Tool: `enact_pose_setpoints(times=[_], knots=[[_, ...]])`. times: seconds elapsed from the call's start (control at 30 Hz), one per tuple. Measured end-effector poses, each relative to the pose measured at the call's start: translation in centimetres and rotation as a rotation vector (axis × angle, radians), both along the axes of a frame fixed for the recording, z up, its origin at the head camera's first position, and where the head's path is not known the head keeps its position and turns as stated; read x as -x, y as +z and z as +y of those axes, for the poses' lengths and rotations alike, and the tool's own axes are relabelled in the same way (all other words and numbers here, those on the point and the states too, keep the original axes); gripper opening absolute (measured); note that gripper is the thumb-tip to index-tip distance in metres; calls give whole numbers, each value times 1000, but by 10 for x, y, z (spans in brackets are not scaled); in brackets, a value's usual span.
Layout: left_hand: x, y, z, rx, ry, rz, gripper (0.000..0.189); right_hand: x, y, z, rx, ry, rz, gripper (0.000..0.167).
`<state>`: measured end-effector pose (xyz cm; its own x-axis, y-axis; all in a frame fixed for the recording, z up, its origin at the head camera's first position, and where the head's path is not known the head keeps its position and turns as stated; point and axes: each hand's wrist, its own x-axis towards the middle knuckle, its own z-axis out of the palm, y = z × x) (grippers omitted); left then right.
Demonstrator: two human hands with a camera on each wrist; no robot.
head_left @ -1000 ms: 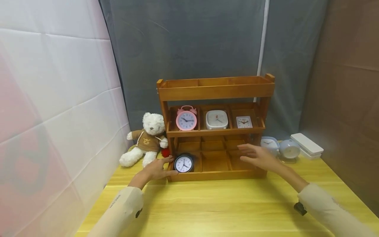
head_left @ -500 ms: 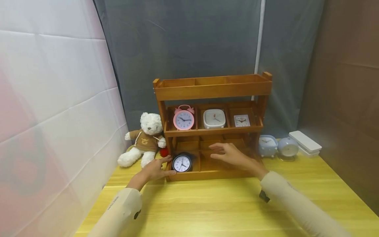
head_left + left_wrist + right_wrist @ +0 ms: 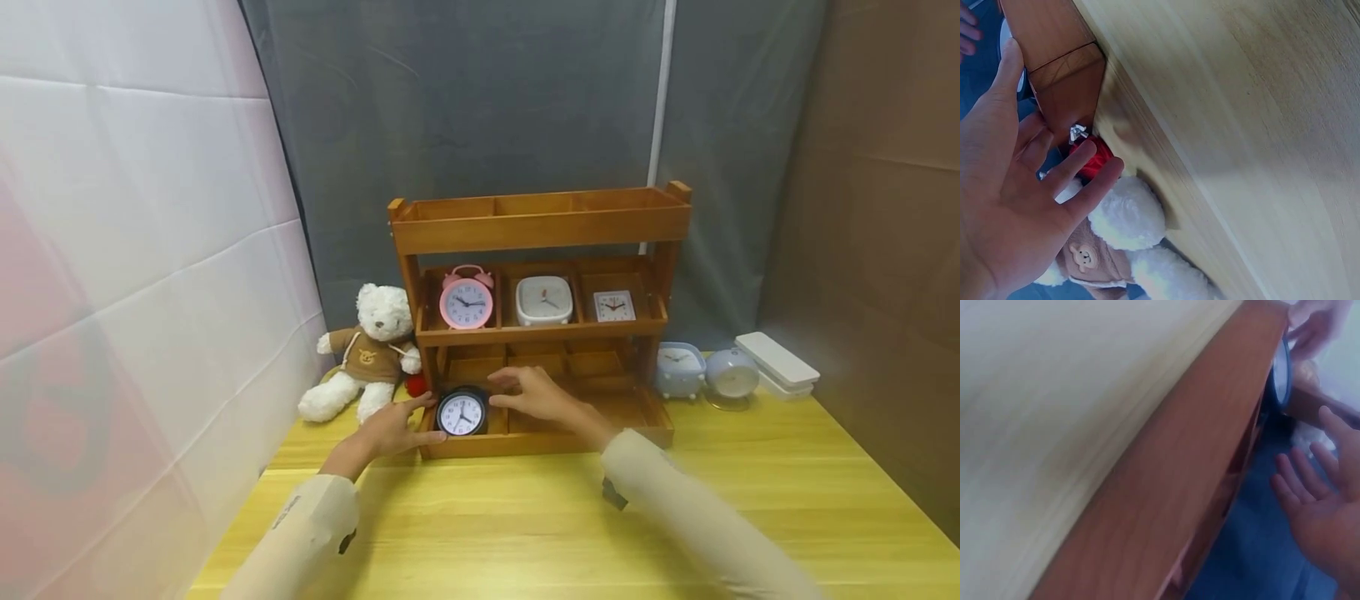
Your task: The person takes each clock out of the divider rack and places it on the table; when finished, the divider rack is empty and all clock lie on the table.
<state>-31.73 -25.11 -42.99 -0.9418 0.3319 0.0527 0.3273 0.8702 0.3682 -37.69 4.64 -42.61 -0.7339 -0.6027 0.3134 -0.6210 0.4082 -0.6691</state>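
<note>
A round black alarm clock (image 3: 461, 415) with a white dial leans in the bottom left compartment of a brown wooden shelf (image 3: 540, 236). My left hand (image 3: 390, 428) is at the clock's left side, fingers spread by the shelf's end and thumb at the front rim. In the left wrist view its fingers (image 3: 1091, 190) are loosely extended over a red wrapped item (image 3: 1096, 157). From the right, my right hand (image 3: 534, 395) reaches over the lower tier, fingertips near the clock's right edge. The right wrist view shows that palm (image 3: 1329, 525) holding nothing, thumb and fingers apart.
On the middle tier sit a pink twin-bell clock (image 3: 467, 303), a white rounded clock (image 3: 543, 301) and a small square clock (image 3: 614, 306). A teddy bear (image 3: 372, 358) sits left of the shelf. Two bluish clocks (image 3: 678, 371) and white boxes (image 3: 777, 362) stand right.
My right hand has swept left across the lower tier, from its right end to beside the black alarm clock. The left hand has stayed at the clock's left side.
</note>
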Motion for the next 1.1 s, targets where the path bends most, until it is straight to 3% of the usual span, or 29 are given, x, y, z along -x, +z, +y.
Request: enact_pose_setpoints(times=[0.27,0.5,0.87,1.1], knots=[[1,-7,-2,-78,5,-7,86,-1,-13,-37,-43,-46,27,52],[0,-11,-3,-112,-6,-2,86,-8,-19,-47,-211,-93,115,62],[7,-13,-6,-127,14,-7,90,-7,-20,-49,-123,-126,90,57],[6,-14,-6,-124,29,-26,90,-10,-20,-50,-66,-38,45,50]])
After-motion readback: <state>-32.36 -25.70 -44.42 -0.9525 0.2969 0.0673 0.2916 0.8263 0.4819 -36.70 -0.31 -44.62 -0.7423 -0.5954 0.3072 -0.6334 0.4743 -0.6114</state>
